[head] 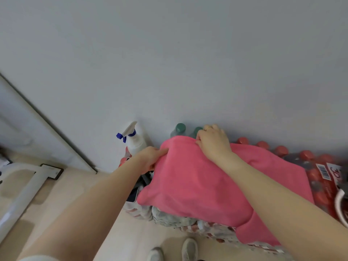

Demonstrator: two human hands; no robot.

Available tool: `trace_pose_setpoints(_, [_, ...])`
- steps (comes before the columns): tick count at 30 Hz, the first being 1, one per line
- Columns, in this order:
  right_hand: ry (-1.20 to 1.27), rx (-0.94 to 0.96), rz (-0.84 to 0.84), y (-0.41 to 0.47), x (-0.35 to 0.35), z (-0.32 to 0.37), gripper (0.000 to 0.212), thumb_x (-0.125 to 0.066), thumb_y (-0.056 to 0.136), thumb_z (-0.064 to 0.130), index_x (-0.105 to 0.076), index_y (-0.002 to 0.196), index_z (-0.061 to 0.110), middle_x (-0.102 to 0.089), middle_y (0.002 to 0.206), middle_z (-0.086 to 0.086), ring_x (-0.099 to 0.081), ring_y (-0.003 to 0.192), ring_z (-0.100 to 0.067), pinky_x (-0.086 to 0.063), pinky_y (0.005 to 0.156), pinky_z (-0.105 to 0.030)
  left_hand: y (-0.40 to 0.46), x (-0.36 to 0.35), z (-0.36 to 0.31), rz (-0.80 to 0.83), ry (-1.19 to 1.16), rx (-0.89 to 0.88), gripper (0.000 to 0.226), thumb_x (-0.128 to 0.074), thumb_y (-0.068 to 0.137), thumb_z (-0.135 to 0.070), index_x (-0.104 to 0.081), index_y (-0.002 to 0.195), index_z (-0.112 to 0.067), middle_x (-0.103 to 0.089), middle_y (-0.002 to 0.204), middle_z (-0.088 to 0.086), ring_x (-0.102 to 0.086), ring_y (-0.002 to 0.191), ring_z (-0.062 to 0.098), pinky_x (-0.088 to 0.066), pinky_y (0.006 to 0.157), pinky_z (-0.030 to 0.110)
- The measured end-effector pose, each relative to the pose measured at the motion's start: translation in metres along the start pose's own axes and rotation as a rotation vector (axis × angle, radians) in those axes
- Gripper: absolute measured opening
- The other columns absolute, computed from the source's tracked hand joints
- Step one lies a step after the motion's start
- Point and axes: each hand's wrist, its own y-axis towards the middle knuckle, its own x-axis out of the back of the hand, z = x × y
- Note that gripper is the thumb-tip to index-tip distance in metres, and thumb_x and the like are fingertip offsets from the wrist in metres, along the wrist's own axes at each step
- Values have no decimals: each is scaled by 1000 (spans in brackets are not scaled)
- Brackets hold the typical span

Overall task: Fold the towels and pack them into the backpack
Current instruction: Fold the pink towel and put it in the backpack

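- Pink towel (197,183) lies spread over shrink-wrapped bottle packs (190,223) on the floor, against the wall.
- Left hand (150,157) grips towel's far-left edge, fingers curled into the cloth; towel runs right and toward the person from that grip.
- Right hand (212,142) pinches towel's far edge near the wall, fingers bunched on the fabric; rest of towel lies below and right of the hand, under the forearm.
- Near-right corner of towel hangs over the packs' front edge.
- White spray bottle (134,142) w/ blue trigger stands just left of towel.
- Green-capped bottles (179,129) just behind towel's far edge; red-capped bottles (308,159) at right.
- Shoes (189,249) visible at bottom.
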Motion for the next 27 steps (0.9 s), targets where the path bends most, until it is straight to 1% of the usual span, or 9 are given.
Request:
trace_pose_setpoints(2, [53,-39,-19,-1,2,4,24,-43,96,24,-58,106,9,-57,113,-10,-48,110,-29,-39,85,-37,-6,3,-13,-93,-15,-141,23,-54,90,-32,-56,89,-8,-51,76,5,-45,66,18,-41,60,28])
trace_pose_setpoints(4, [180,-158,-84,3,9,7,23,-41,96,23,-55,106,9,-61,109,-15,-56,103,-33,-44,79,-38,-13,8,-33,-196,-80,-304,16,-47,93,-24,-52,94,-9,-45,73,0,-42,65,16,-33,55,25])
trace_pose_setpoints(8, [336,-308,-266,17,21,11,20,-43,95,24,-53,106,10,-65,101,-18,-60,96,-37,-45,73,-39,-20,22,-63,-392,42,-499,24,-44,94,-21,-50,115,-10,-53,92,-1,-49,87,18,-39,66,27])
trace_pose_setpoints(11, [325,-229,-123,12,14,16,27,-44,95,21,-46,119,9,-64,112,-19,-59,104,-37,-45,83,-42,-17,19,-60,-444,347,-482,50,-48,93,-22,-30,137,-9,-48,126,11,-48,111,29,-38,88,33])
trace_pose_setpoints(13, [329,-173,-38,-8,6,11,44,-45,94,18,-34,135,8,-58,125,-19,-54,114,-35,-44,93,-44,-17,2,-51,-465,551,-508,60,-50,91,-21,-22,142,-7,-29,144,18,-30,131,36,-28,104,41])
trace_pose_setpoints(16, [368,-199,-106,-49,1,-22,50,-44,92,9,-32,140,7,-48,136,-18,-45,125,-32,-36,104,-41,-28,-37,-44,-427,697,-667,48,-45,94,-26,-35,139,-11,-12,152,17,-10,140,34,-14,113,44])
trace_pose_setpoints(19, [307,-295,-99,-90,3,-82,48,-42,88,0,-41,136,7,-47,138,-16,-42,128,-30,-31,108,-37,-42,-84,-50,-298,809,-857,41,-39,94,-36,-52,127,-15,-19,152,15,-13,139,34,-13,113,43])
trace_pose_setpoints(22, [269,-430,-33,-123,4,-145,44,-41,86,-3,-50,127,6,-51,132,-16,-47,121,-33,-37,103,-39,-54,-134,-57,-125,924,-977,46,-37,92,-41,-51,129,-16,-21,152,11,-12,141,30,-14,114,43])
trace_pose_setpoints(27, [299,-538,121,-153,-1,-208,42,-44,92,13,-44,134,8,-46,139,-15,-43,128,-30,-36,105,-42,-55,-197,-54,28,1157,-1065,57,-32,91,-43,-36,140,-15,-11,156,9,-7,144,25,-10,116,37])
